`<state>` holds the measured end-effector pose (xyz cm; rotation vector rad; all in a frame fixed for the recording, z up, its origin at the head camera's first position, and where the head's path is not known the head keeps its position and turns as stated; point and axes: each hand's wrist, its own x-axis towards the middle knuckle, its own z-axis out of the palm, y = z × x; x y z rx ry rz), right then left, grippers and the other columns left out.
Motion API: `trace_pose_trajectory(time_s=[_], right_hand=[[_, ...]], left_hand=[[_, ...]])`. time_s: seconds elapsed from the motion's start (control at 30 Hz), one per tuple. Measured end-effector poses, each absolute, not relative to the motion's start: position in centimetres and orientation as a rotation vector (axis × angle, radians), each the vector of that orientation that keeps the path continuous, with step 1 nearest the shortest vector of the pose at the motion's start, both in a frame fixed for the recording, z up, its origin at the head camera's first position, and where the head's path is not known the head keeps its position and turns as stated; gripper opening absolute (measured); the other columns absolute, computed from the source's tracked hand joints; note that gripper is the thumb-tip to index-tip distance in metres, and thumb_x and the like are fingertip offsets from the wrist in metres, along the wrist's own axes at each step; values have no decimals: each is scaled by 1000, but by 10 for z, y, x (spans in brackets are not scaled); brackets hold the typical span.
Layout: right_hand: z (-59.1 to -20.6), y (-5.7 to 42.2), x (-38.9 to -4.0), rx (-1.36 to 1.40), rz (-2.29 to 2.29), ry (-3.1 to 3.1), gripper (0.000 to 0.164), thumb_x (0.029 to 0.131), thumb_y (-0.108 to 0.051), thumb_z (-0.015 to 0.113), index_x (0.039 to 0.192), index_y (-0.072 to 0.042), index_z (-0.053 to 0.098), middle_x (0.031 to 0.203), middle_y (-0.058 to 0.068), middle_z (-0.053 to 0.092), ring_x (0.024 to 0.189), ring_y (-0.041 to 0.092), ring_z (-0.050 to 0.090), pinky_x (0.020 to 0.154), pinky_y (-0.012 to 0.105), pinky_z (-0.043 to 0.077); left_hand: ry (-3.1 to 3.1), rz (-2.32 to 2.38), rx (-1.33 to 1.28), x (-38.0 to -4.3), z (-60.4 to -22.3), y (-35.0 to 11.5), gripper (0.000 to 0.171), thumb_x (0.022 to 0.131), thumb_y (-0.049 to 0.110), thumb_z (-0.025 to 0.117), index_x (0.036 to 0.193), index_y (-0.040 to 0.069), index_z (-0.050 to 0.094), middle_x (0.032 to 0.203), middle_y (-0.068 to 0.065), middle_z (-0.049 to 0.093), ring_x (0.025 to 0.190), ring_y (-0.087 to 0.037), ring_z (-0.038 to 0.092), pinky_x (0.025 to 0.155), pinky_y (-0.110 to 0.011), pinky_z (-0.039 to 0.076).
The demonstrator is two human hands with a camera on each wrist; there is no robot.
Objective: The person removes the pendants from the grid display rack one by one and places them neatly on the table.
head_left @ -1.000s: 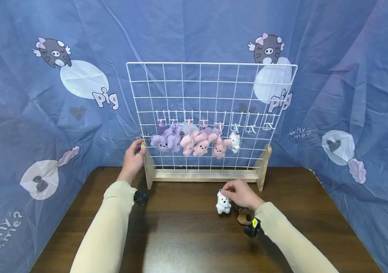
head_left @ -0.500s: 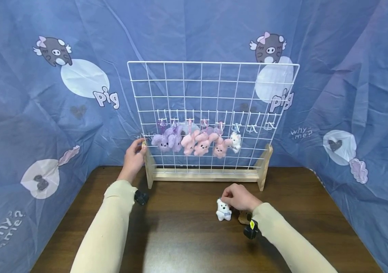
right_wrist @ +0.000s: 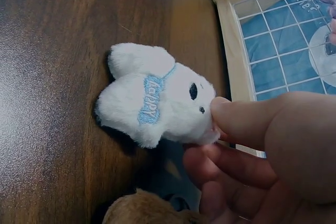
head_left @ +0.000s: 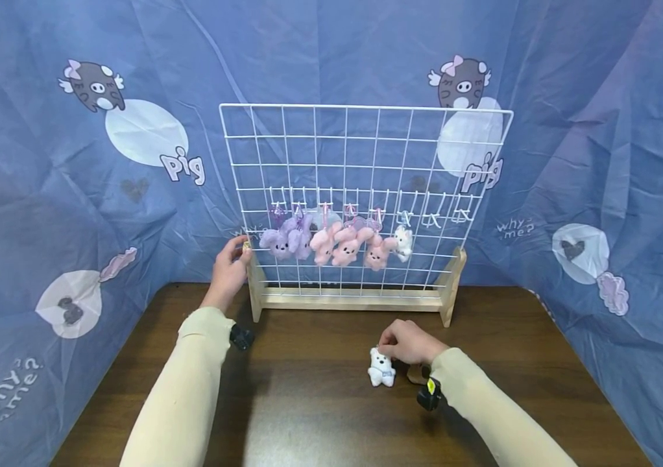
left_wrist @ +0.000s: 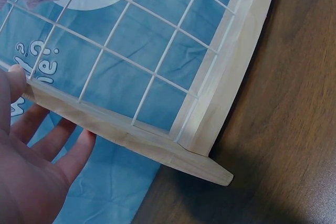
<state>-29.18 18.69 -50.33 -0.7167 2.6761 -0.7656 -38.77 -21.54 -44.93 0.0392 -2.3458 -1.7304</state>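
My right hand (head_left: 410, 340) pinches a white plush bear keychain (head_left: 381, 368) by the top of its head, between thumb and fingers. In the right wrist view the bear (right_wrist: 157, 95) shows a blue lettered patch and a black nose, its body low over or on the wood. A brown plush toy (right_wrist: 152, 208) lies under that hand, mostly hidden in the head view. My left hand (head_left: 229, 272) grips the left wooden upright of a white wire grid rack (head_left: 361, 152). In the left wrist view the thumb lies on one side of the wooden upright (left_wrist: 126, 135), fingers on the other.
Plush keychains hang from hooks on the grid: purple rabbits (head_left: 276, 244), pink rabbits (head_left: 348, 246) and a white one (head_left: 403, 243). Two bare hooks (head_left: 432, 219) are to their right. The rack stands toward the back of a brown table (head_left: 308, 402), before a blue printed cloth (head_left: 355, 52).
My right hand has come slightly down and nearer with the white bear, which now sits lower against the table. The left hand has kept its grip on the rack.
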Motion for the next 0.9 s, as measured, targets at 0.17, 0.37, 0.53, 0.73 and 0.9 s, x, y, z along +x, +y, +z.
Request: trace_pose_trajectory(time_s=[0.17,0.37,0.53,0.73,0.9], right_hand=[[-503,187,-292,-725,-752,2657,14,99,-11,71,87,-13,79,74,-10,65,68,7,55,65,26,48],[-505,188,-293,-716,-739,2659,16,99,-14,70,86,-14,79,70,-9,64,66,8,53,62,27,45],[-505,189,-294,-685,-733,2677,17,100,-16,71,86,-15,79,70,-9,63,65,8,52,61,27,44],[-499,191,-294,-687,-758,2721,15,100,-15,71,89,-12,79,71,-4,68,64,8,55,62,29,47],[-493,194,-295,-749,-812,2819,13,99,-15,71,91,-9,79,78,-7,71,71,7,59,72,33,52]], left_hand=[[-2338,-1742,37,-389,-450,-215,39,111,16,50,150,12,53,144,-25,58,110,-32,59,77,-29,51],[-2337,-1748,38,-389,-450,-215,40,111,16,50,151,12,53,146,-25,57,112,-33,59,79,-31,52],[-2346,-1753,43,-389,-450,-216,40,111,18,50,151,13,52,147,-25,56,114,-34,58,82,-35,52],[-2352,-1746,36,-388,-450,-217,41,111,18,49,152,13,51,146,-25,56,113,-34,58,81,-32,51],[-2352,-1744,31,-387,-449,-217,42,111,18,50,153,12,51,146,-25,56,110,-33,59,76,-28,51]])
